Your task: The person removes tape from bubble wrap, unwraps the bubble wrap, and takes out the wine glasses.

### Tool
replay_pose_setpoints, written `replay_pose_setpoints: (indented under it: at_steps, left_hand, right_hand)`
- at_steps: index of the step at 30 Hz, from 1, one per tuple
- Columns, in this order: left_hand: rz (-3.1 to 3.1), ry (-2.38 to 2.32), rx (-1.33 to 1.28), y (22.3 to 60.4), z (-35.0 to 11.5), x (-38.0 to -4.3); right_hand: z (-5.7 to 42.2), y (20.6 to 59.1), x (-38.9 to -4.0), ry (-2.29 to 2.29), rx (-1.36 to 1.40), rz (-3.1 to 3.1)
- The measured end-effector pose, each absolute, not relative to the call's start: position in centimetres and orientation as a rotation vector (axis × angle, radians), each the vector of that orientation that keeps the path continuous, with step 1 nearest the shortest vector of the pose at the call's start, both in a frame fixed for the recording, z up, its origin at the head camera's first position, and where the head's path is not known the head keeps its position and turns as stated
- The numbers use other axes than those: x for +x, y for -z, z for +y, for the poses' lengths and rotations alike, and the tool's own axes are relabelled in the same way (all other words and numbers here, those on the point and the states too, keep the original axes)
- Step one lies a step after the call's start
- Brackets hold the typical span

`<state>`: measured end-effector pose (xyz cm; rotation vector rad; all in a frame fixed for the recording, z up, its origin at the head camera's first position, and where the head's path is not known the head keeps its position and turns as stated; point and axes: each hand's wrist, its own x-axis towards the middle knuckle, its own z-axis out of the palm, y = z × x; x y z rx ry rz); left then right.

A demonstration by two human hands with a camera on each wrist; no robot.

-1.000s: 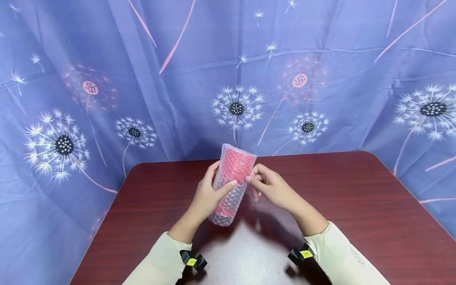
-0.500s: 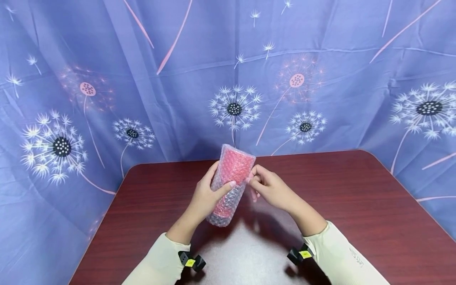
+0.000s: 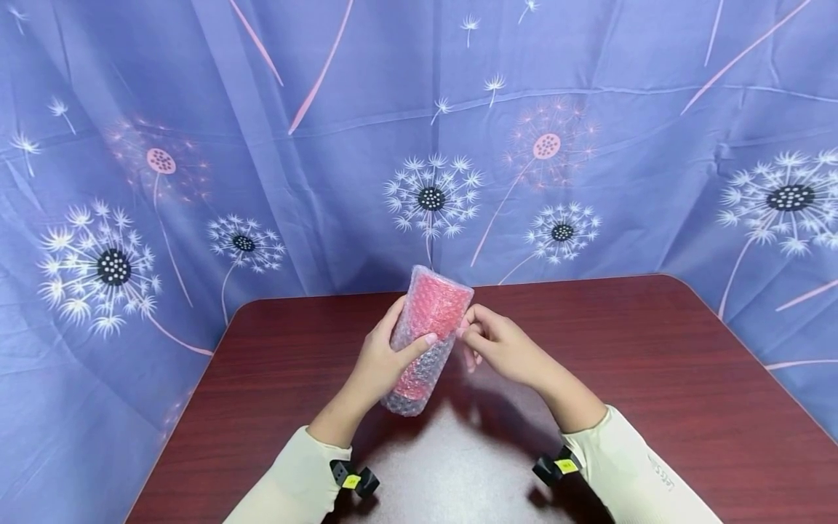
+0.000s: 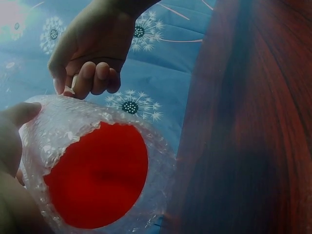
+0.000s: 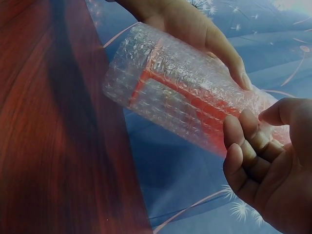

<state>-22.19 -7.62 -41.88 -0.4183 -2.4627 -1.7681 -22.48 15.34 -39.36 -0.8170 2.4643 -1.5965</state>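
Observation:
A red object (image 4: 100,175) is wrapped in clear bubble wrap (image 5: 131,63) and held tilted above the table. Its flat round end shows bare in the left wrist view; through the plastic its exact kind is unclear. My left hand (image 3: 382,360) grips the bundle from the left, thumb across the front and the other fingers mostly hidden behind. At the right edge, near the upper end, my right hand (image 3: 500,346) pinches the wrap between thumb and index finger, as the left wrist view also shows. Its remaining fingers are loosely curled.
A dark red wooden table (image 3: 622,349) lies beneath both hands. Behind it hangs a blue curtain (image 3: 353,182) printed with dandelions. Black wrist cameras on straps sit at both pale sleeves (image 3: 641,466).
Almost the same pose throughout. Both hands and the bundle have shifted very slightly in view, and the right fingertips keep working at the wrap's edge.

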Motion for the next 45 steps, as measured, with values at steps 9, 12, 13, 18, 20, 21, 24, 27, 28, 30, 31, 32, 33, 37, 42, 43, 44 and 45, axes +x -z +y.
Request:
replay_pose_setpoints:
  at_steps: [9,12,13,18,20,21,24,27,28,30,31,32,33,37,42,43,44,45]
  left_hand:
    - [-2.477,1.726,-0.446,41.65,-7.66,-22.0]
    - [-2.478,1.723,-0.427,41.54,-7.68,-21.99]
    - [-2.476,1.732,-0.416,41.54,-7.68,-22.0]
    - [-2.458,1.842,-0.373,41.38,-7.66,-21.95]
    - [-2.456,1.878,-0.37,41.33,-7.65,-21.92]
    - [-2.462,1.878,-0.368,41.34,-7.64,-21.92]
    - [-2.485,1.857,-0.357,41.45,-7.63,-21.95]
    - [-2.498,1.833,-0.351,41.58,-7.59,-22.0]
    - [-2.498,1.835,-0.349,41.62,-7.59,-22.01]
    - [-2.492,1.841,-0.348,41.66,-7.57,-22.03]
    - [-2.489,1.841,-0.349,41.69,-7.57,-22.05]
    - [-2.485,1.844,-0.35,41.72,-7.58,-22.07]
    - [-2.483,1.844,-0.348,41.73,-7.58,-22.08]
    - [-2.464,1.855,-0.358,41.77,-7.61,-22.1]
    - [-2.447,1.85,-0.362,41.71,-7.62,-22.09]
    - [-2.444,1.847,-0.364,41.7,-7.63,-22.1]
    - [-2.443,1.845,-0.365,41.67,-7.64,-22.08]
    - [-2.441,1.841,-0.369,41.67,-7.66,-22.07]
  right_hand:
    - [15.79,39.28,-22.68,1.597,-0.805,2.43]
    - [15.91,39.21,-22.71,1.605,-0.803,2.407]
    - [15.93,39.19,-22.72,1.606,-0.801,2.4]
    - [15.99,39.15,-22.73,1.615,-0.79,2.38]
    - [16.01,39.19,-22.75,1.617,-0.789,2.374]
    - [15.99,39.21,-22.76,1.623,-0.789,2.366]
    - [15.94,39.23,-22.81,1.638,-0.794,2.339]
    - [15.87,39.21,-22.83,1.645,-0.794,2.32]
    - [15.87,39.18,-22.81,1.645,-0.793,2.317]
    - [15.86,39.1,-22.77,1.643,-0.797,2.309]
    - [15.85,39.05,-22.72,1.644,-0.797,2.303]
    - [15.86,39.01,-22.71,1.646,-0.8,2.294]
    - [15.86,38.96,-22.67,1.649,-0.8,2.285]
    - [15.9,38.94,-22.64,1.653,-0.807,2.257]
    - [15.95,38.99,-22.6,1.658,-0.824,2.241]
    - [15.97,39.02,-22.62,1.66,-0.831,2.239]
    - [15.98,39.03,-22.63,1.663,-0.833,2.236]
    - [15.99,39.04,-22.64,1.665,-0.836,2.232]
